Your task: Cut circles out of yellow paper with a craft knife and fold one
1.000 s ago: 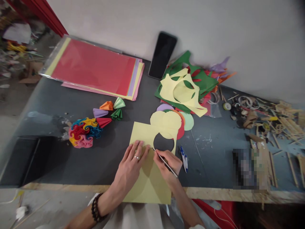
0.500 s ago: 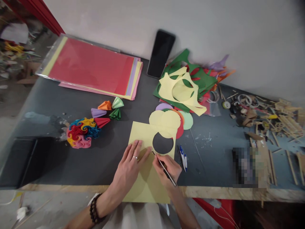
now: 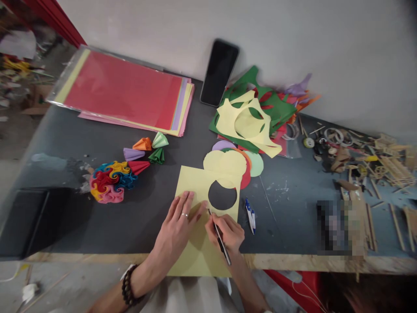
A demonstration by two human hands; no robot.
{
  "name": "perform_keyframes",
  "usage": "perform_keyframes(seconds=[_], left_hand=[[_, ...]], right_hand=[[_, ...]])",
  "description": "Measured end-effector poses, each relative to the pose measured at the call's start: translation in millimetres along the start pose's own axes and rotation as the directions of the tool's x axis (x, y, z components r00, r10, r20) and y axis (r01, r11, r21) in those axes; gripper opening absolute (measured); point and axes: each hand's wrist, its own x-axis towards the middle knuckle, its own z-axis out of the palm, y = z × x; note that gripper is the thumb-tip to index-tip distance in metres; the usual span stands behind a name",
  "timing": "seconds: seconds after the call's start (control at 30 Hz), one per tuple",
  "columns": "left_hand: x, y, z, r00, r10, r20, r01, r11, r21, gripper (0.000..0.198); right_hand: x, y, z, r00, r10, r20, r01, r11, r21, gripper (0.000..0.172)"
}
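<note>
My left hand [image 3: 178, 226] lies flat with spread fingers on a pale yellow paper sheet [image 3: 198, 256], which has a round hole [image 3: 222, 195] cut in it. There is a ring on one finger and a bead bracelet at the wrist. My right hand [image 3: 228, 232] grips a thin dark pen [image 3: 220, 238], its tip touching the sheet just below the hole, beside my left fingertips. Cut paper discs [image 3: 228, 161] lie stacked at the sheet's far edge.
A stack of coloured paper sheets [image 3: 125, 91] lies at the back left, a black phone [image 3: 219, 71] leans on the wall, and cut paper scraps [image 3: 252, 117] are piled beside it. Folded paper cones [image 3: 146, 150], a curled paper flower ball [image 3: 109, 180], white-and-blue pens [image 3: 250, 214] and wooden clutter [image 3: 374, 161] surround the work.
The pen tip has moved a little down and left along the sheet, and the pen stands steeper now. My left hand has stayed flat on the paper.
</note>
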Motion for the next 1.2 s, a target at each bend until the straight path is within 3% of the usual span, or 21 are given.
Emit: perform_keyframes(seconds=[0.2, 0.47, 0.57, 0.67, 0.73, 0.9, 1.07, 1.2], left_hand=[[0.3, 0.0, -1.4, 1.0, -0.01, 0.03, 0.01, 1.0, -0.009, 0.082], [2.1, 0.2, -4.4, 1.0, -0.004, 0.014, 0.004, 1.0, -0.013, 0.074], [0.7, -2.2, -4.5, 1.0, 0.008, -0.002, -0.008, 1.0, -0.018, 0.073], [-5.5, -5.6, -4.4, 1.0, 0.023, -0.016, -0.024, 0.999, -0.043, 0.075], [-12.2, -6.3, -3.4, 0.999, 0.028, -0.022, -0.029, 0.998, -0.06, 0.077], [-27.4, 2.6, -1.2, 1.0, 0.021, -0.022, -0.022, 0.998, -0.065, 0.068], [-29.4, 15.5, -5.7, 0.998, 0.011, 0.06, -0.008, 0.998, -0.061, 0.063], [-29.2, 21.3, -2.2, 0.999, -0.026, 0.033, 0.03, 0.993, -0.115, 0.069]], right_hand=[[1.0, -2.5, -1.2, 0.998, -0.068, -0.011, 0.068, 0.996, -0.053, 0.021], [-0.1, -9.2, -2.9, 0.997, -0.076, 0.011, 0.077, 0.993, -0.095, 0.022], [-1.8, -6.0, -6.3, 0.998, -0.045, -0.032, 0.044, 0.999, -0.03, 0.021], [0.7, 2.9, -11.2, 0.998, 0.001, -0.061, 0.004, 0.997, 0.076, 0.043], [4.9, 8.8, -12.4, 0.999, 0.037, 0.013, -0.038, 0.998, 0.053, 0.049], [10.1, 6.8, -5.0, 0.99, 0.08, 0.115, -0.07, 0.994, -0.087, 0.04], [2.0, -8.7, -1.3, 0.986, 0.117, 0.117, -0.114, 0.993, -0.036, 0.026], [-2.4, -12.2, -2.9, 0.982, 0.153, 0.114, -0.154, 0.988, 0.005, 0.022]])
